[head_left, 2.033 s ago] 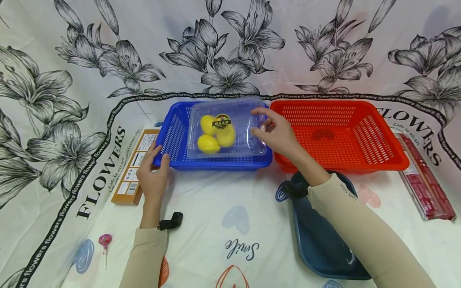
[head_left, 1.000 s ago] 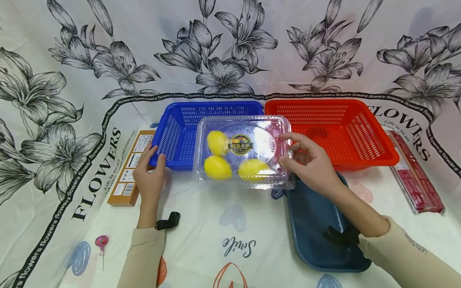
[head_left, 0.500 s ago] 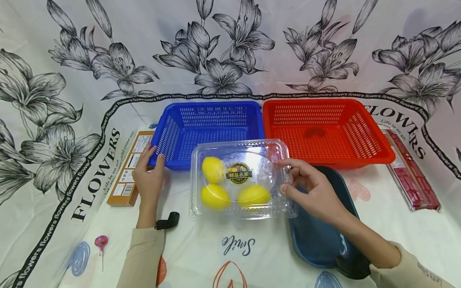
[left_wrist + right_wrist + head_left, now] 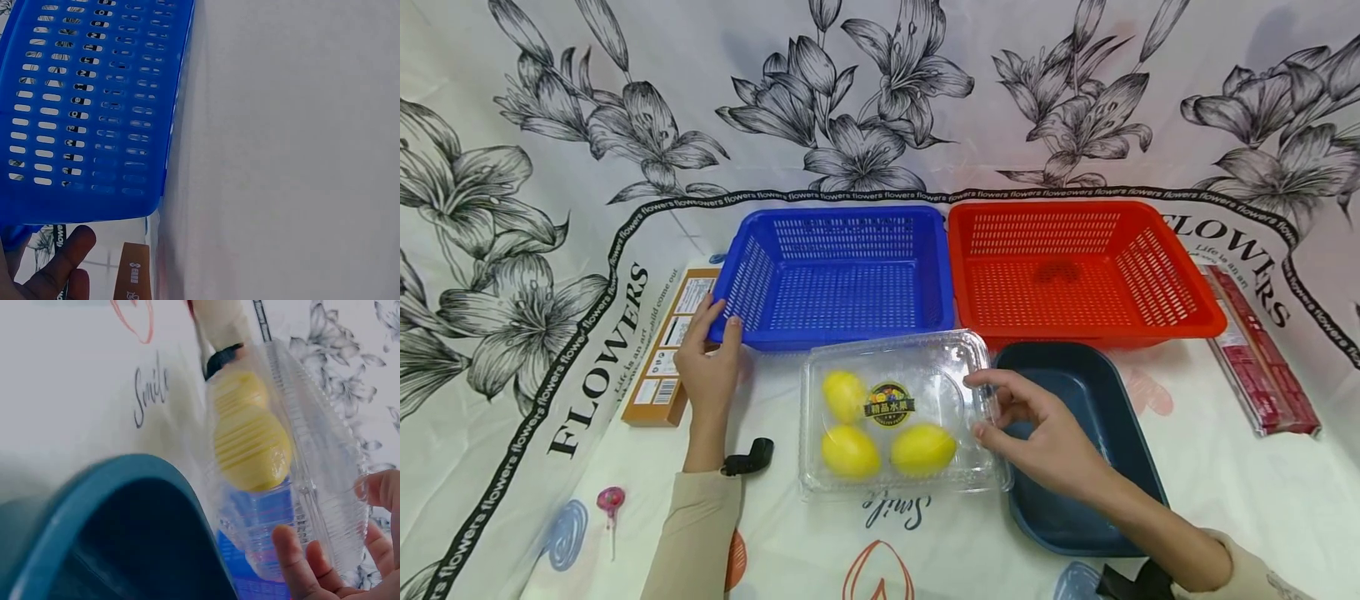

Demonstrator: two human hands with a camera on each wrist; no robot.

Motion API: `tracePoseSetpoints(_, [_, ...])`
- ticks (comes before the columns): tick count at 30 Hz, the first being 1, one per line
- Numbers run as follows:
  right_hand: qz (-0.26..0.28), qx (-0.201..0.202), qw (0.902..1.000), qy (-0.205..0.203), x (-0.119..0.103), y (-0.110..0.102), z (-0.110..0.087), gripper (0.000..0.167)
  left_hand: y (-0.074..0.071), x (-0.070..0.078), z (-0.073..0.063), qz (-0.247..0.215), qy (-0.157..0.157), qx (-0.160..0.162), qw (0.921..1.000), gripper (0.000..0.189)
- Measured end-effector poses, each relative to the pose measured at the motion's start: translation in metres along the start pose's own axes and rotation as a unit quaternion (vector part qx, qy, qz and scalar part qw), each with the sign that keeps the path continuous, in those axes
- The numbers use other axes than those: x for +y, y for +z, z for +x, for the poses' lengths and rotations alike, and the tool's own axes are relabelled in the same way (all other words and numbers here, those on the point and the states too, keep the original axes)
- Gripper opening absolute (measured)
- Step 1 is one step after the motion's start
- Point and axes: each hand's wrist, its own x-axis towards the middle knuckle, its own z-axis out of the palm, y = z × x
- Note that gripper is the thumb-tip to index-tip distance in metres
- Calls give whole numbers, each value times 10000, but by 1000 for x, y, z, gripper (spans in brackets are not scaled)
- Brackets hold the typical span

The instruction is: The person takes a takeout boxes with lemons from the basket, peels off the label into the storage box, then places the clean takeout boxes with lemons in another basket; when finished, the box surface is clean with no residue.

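Right hand (image 4: 1051, 437), on my head feed, is drawn in narrow: thumb and fingers pinch the near-right end of a clear clamshell box (image 4: 936, 400), and the right wrist feed shows digits on either side of its plastic edge. Inside I count three yellow lemons (image 4: 923, 450), two toward the left end and one nearer the front, with a dark fruit sticker (image 4: 889, 406) on the lid.

What I steer by is how the box lies from that hand. It extends leftward from the grip, its long axis running across from left to right, at a slight slant, so I judge the hold to be one-ended, with the lemons' weight mostly away from the fingers. The box sits on the wearer's side of the blue basket (image 4: 850, 292), close to its front edge, and overlaps part of the "Smile" lettering (image 4: 897, 510). Whether it touches the cloth (image 4: 790, 550) or hangs just above, I cannot tell.

Left hand (image 4: 709, 367) grips the basket's near-left corner, fingers along the side rim and thumb at the front, apart from the box; the right is clearly the nearer one. Just beside the box's right end lies a dark teal tray (image 4: 1093, 392), with the red basket (image 4: 1090, 283) beyond it.
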Motion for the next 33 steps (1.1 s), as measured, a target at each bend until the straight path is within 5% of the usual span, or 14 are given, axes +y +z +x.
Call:
tracePoseSetpoints(14, [-203,-195,9977,613,7,14,0,50,0,1,1,-154,69,-26,9999,38])
tracePoseSetpoints(33, [-1126,-690,9895,588,11,8,4,53,0,2,0,-147,13,-35,9999,39])
